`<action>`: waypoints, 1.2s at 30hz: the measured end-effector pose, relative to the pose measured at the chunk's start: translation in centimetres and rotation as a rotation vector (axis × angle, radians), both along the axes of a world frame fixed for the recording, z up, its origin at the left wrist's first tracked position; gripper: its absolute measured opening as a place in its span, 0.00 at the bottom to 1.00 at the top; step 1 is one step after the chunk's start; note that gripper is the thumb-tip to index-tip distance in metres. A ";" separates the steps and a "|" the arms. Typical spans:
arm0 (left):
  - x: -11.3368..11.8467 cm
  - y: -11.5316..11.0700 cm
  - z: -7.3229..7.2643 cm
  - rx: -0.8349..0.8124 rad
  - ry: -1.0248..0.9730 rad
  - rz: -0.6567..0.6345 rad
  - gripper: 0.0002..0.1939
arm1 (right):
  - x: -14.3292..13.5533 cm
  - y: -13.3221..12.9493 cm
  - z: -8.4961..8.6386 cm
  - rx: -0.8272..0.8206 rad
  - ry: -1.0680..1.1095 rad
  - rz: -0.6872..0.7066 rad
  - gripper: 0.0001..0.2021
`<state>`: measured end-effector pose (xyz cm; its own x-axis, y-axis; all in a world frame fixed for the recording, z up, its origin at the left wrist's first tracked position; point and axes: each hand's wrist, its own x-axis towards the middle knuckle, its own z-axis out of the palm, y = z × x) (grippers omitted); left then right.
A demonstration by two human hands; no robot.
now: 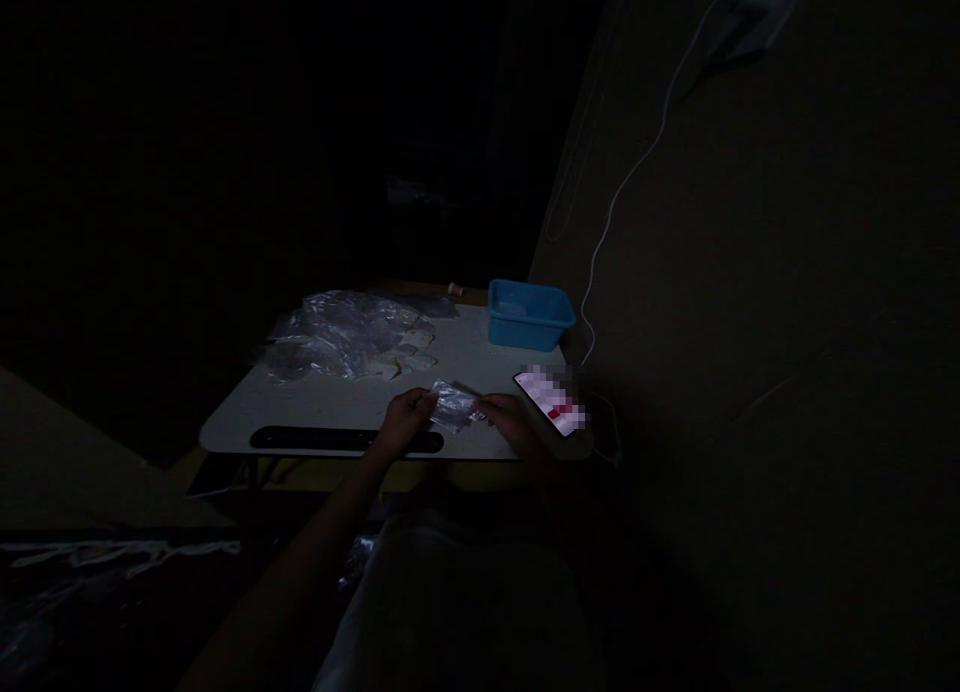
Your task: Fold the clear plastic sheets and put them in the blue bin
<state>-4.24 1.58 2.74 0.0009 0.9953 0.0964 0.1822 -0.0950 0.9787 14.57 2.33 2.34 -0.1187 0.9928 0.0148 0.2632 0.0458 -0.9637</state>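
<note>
One clear plastic bag (451, 409), over near part of white table (322, 402): your left hand (405, 417) pinches one side, your right hand (505, 415) other, likely keeping film spread. Crumpled plastic heap (337, 332) beyond, left; lit smartphone (544, 397) right, face-up, presumably for viewing.

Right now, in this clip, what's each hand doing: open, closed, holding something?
Left hand: closed, pinching one side of a clear plastic piece.
Right hand: closed, pinching the other side of it.
</note>
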 end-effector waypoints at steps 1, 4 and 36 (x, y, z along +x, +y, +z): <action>0.0 0.0 0.0 -0.010 -0.013 -0.003 0.23 | 0.0 0.0 0.0 -0.002 -0.005 -0.001 0.13; 0.1 0.1 0.0 -0.018 -0.028 -0.005 0.23 | -0.1 0.0 0.1 -0.005 -0.013 -0.003 0.14; -0.1 0.4 -0.7 -0.031 -0.089 -0.040 0.24 | 0.1 -0.4 0.8 -0.020 0.041 0.085 0.11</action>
